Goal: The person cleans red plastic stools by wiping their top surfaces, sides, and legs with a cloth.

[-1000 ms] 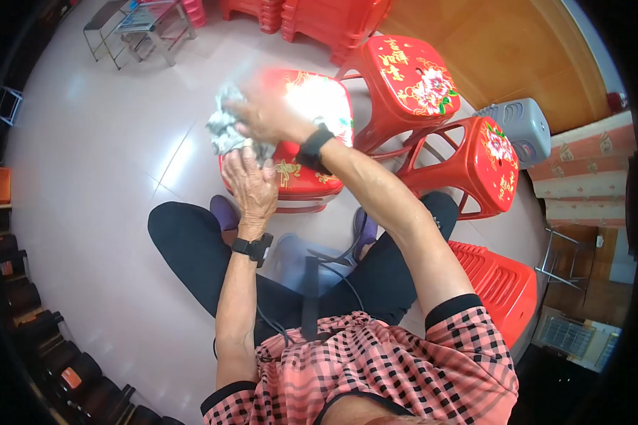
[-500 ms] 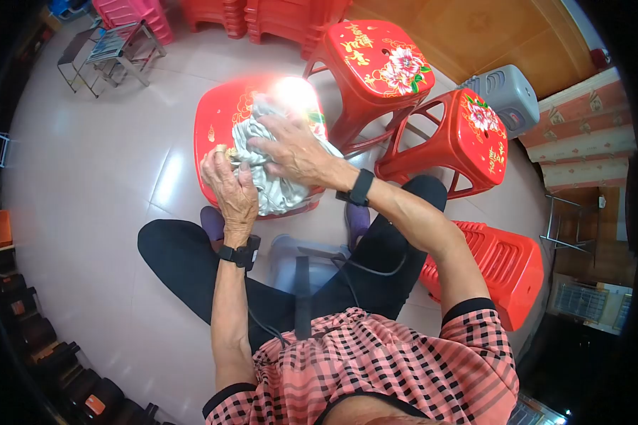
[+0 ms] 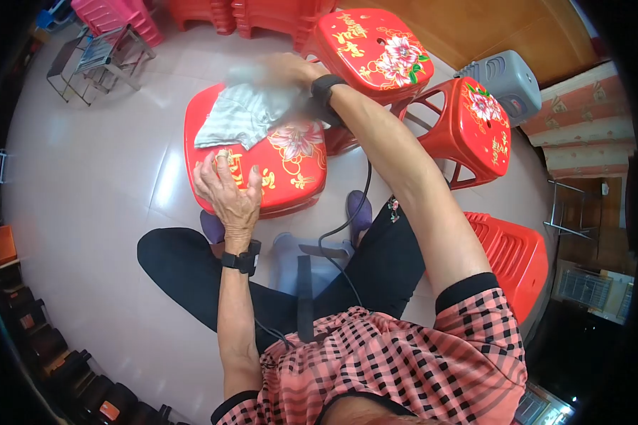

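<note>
A pale striped cloth (image 3: pixel 237 117) lies spread over the far half of a red plastic stool (image 3: pixel 301 188) with a flower and gold characters on its seat. My left hand (image 3: pixel 225 193) rests on the near left of the seat, fingers spread, just short of the cloth's near edge and holding nothing. At the cloth's far side is my right hand (image 3: pixel 290 71), smeared by motion. Its fingers are too blurred to show whether they grip the cloth.
Two more flowered red stools, one at the back (image 3: pixel 376 53) and one at the right (image 3: pixel 482 131), stand beside it. A grey stool (image 3: pixel 500 85) lies behind them. Stacked red stools (image 3: pixel 507 258) are at my right, and a small metal-framed table (image 3: pixel 110 53) stands far left.
My right hand has moved away from me to the seat's far edge. The bunched cloth has shifted to the far half, baring the near seat. My left hand has come off the cloth.
</note>
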`<state>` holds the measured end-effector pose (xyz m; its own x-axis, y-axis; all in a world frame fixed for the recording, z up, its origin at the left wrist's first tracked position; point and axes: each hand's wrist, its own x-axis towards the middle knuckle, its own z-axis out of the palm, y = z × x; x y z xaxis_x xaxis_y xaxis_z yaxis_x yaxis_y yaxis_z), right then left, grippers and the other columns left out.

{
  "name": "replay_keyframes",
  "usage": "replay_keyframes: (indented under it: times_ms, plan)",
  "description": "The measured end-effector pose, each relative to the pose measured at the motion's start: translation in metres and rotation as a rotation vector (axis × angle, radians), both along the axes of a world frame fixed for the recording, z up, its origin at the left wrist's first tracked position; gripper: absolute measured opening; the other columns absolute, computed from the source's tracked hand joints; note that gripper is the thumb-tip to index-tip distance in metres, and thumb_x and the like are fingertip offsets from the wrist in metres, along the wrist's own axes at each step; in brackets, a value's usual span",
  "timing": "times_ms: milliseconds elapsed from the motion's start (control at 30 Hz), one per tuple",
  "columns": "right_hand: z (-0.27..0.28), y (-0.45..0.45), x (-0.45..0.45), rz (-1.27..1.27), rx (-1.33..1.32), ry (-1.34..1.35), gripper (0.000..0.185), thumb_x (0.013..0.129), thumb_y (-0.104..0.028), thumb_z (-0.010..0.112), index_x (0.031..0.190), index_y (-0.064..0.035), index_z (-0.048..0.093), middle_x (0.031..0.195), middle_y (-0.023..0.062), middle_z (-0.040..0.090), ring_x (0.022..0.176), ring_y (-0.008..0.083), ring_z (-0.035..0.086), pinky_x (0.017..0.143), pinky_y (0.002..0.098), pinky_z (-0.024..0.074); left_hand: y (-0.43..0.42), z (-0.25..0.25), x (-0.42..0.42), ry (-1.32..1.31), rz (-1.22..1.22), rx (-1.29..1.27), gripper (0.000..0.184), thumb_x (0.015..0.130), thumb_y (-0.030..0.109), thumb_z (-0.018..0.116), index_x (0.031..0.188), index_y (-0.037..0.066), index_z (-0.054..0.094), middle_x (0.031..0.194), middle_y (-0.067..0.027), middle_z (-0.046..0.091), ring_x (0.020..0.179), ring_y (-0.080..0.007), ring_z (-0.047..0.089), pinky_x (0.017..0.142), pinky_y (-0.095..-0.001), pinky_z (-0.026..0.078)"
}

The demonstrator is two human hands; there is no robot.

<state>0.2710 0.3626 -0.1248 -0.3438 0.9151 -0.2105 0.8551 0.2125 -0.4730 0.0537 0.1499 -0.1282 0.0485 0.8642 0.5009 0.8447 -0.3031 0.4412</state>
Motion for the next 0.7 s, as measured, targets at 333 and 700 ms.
replay_keyframes:
  times_ms: [333, 700]
  plan:
    - [0.016, -0.101, 0.032, -0.419, 0.239, 0.259, 0.069, 0.080, -0.042, 0.064, 0.134, -0.0024, 0.049, 0.123, 0.0313, 0.056, 0.119, 0.0411, 0.053, 0.102, 0.0424, 0.0412, 0.003, -0.010, 0.000, 0.141, 0.042, 0.028, 0.051, 0.082, 0.031, 0.066, 0.123, 0.005, 0.054, 0.116, -0.0150, 0.053, 0.114, -0.0357, 0.046, 0.101, -0.0512, 0.033]
    - [-0.128, -0.207, 0.026, -0.665, 0.338, 0.824, 0.061, 0.097, -0.039, 0.043, 0.138, 0.0056, 0.034, 0.120, 0.0362, 0.050, 0.116, 0.0490, 0.048, 0.099, 0.0478, 0.0379, 0.002, -0.016, 0.001, 0.194, 0.046, 0.080, 0.043, 0.082, 0.033, 0.065, 0.116, 0.008, 0.057, 0.112, -0.0136, 0.055, 0.112, -0.0343, 0.048, 0.098, -0.0504, 0.035]
